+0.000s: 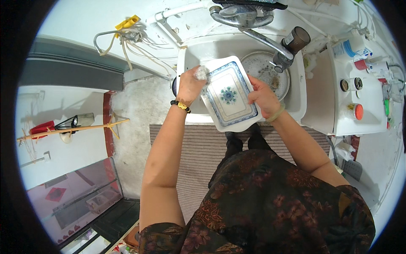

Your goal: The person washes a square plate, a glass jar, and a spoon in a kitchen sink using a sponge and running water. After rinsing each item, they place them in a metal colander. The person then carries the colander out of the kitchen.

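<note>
A white rectangular serving dish (234,95) with a blue patterned border and a green-blue flower motif is held tilted over the front of the white sink (203,109). My right hand (265,96) grips its right edge, thumb on the upper face. My left hand (192,83) is closed around a sudsy, silvery scrubber (201,73) at the dish's upper left edge. Behind the dish, a round metal basin (268,60) in the sink holds sudsy water with dark bits; the dish hides part of it.
A chrome faucet (266,41) with a dark attachment (287,44) reaches over the basin. To the right, a white counter (345,123) carries jars and bottles, including one red-lidded jar (358,111). Hoses and a yellow cloth (127,22) hang at the left wall. A striped mat (190,152) lies underfoot.
</note>
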Action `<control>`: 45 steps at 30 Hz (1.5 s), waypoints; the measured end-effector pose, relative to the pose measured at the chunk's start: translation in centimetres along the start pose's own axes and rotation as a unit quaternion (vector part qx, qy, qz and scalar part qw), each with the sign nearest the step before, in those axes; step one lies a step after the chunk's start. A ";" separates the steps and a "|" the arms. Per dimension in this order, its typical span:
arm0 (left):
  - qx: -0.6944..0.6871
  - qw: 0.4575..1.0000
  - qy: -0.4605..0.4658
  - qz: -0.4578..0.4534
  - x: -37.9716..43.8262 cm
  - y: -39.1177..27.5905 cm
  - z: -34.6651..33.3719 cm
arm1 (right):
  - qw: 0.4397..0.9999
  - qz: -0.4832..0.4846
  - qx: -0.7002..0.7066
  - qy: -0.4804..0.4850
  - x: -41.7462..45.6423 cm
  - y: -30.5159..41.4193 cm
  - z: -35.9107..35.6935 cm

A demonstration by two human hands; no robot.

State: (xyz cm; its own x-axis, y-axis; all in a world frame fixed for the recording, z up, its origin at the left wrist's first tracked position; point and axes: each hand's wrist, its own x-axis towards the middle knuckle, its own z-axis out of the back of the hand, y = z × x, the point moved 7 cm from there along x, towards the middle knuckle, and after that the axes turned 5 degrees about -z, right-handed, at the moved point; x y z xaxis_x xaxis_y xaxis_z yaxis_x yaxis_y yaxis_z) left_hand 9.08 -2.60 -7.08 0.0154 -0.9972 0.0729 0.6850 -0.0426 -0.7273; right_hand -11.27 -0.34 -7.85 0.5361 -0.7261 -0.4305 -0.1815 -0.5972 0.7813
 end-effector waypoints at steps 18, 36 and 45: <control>0.032 0.994 0.053 -0.090 1.7 -5.1 0.0 | 0.992 -0.022 -0.122 0.030 0.0 2.5 -0.3; 0.002 0.994 -0.080 -0.067 2.7 -3.1 3.3 | 0.996 0.056 -0.042 0.052 1.3 5.4 -0.1; 0.199 0.960 0.070 -0.184 3.9 -6.2 3.7 | 0.996 0.055 -0.066 0.038 1.9 8.0 -0.4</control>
State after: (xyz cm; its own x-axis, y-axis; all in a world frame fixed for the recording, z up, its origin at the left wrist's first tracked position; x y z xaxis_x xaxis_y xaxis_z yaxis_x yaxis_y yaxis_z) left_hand 7.57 -6.01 0.20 -0.3593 -0.9191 0.1619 0.8504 -0.3939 -0.3487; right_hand -11.41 -6.40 -2.25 0.5801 -0.7538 -0.3087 -0.1346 -0.4625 0.8764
